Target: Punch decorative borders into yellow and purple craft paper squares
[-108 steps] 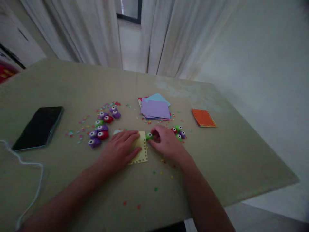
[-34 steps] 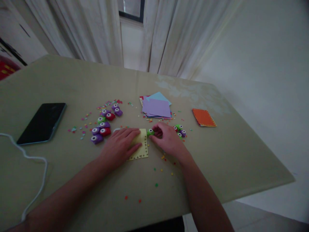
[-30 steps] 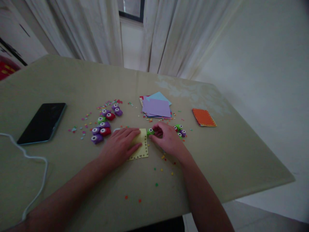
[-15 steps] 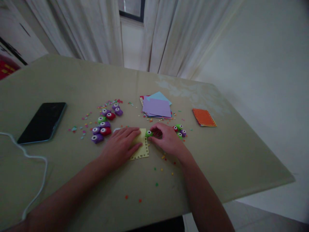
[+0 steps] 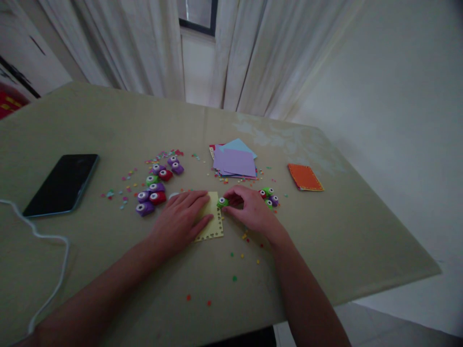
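Observation:
My left hand (image 5: 183, 217) lies flat with its fingers stretched out, pressing a pale yellow sheet of paper (image 5: 213, 226) onto the table. Small punched holes run along the sheet's right and lower edges; its left part is hidden under the hand. At the upper right edge of the sheet sits a small green craft punch (image 5: 223, 202) with a round white-and-black top like an eye. The thumb and fingers of my right hand (image 5: 249, 205) are closed on this punch from the right side.
Several purple, red and green punches (image 5: 156, 187) stand left, and a smaller group (image 5: 268, 193) stands right. Behind lies a stack of coloured paper (image 5: 237, 161). Orange stitched squares (image 5: 306, 177) lie right, a dark tablet (image 5: 61, 184) and white cable (image 5: 65, 260) left. Paper bits are scattered about.
Both hands, the punch and the yellow sheet hold nearly the same places. The whole view has shifted very slightly.

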The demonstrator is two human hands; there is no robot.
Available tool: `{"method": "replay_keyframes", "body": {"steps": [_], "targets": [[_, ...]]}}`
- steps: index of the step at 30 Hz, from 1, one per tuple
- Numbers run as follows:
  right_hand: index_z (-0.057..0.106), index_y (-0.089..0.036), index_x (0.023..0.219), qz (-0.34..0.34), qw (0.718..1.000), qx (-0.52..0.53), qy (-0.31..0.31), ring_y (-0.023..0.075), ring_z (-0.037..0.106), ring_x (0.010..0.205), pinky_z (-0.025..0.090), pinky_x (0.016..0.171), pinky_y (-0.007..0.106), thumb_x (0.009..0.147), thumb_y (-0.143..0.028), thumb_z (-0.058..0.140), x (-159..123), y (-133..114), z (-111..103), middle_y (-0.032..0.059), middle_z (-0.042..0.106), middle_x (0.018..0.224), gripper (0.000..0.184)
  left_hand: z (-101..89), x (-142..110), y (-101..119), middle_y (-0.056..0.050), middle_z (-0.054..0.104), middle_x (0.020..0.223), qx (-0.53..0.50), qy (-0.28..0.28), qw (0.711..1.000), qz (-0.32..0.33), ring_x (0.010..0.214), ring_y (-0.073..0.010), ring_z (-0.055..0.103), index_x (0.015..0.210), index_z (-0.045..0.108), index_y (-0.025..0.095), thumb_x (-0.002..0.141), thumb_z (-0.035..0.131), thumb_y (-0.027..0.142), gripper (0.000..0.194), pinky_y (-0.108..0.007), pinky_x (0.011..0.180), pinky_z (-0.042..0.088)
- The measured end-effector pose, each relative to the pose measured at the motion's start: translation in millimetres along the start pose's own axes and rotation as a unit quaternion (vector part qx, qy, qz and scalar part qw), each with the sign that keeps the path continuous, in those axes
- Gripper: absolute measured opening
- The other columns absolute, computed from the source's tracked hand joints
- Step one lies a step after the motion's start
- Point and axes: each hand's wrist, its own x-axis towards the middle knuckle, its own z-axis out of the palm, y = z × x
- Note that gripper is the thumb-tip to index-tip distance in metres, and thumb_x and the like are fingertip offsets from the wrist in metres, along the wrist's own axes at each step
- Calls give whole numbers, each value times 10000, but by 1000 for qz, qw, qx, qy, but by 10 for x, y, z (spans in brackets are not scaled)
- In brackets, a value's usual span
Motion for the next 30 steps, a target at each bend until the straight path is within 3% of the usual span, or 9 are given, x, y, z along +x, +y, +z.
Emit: {"method": "replay_keyframes", "body": {"steps": [5,18,30], "targets": [[748,-182,1061,8,1000,1,-9,181,731,881,590,839,329,892,-144,824,1,-3,3,45,775,1007,190,8,1,-2,-125,652,1516,3,1,1000,-7,1349,-358,609,1453,633,223,1094,548,468,443,-554,1163,458],[774,-196,1178,-27,999,20,9,198,770,1006,611,988,377,968,-116,741,43,60,87,83,783,1170,227,22,-1,-24,-141,652,1516,3,6,1000,12,1348,-351,619,1471,627,179,1093,545,465,481,-556,1187,462],[779,-188,1188,-30,999,20,9,195,775,996,612,982,373,978,-117,732,35,26,86,90,789,1164,227,45,-1,-45,-145,644,1526,11,8,1000,21,1336,-346,617,1484,614,162,1102,530,473,500,-552,1180,463]]}}
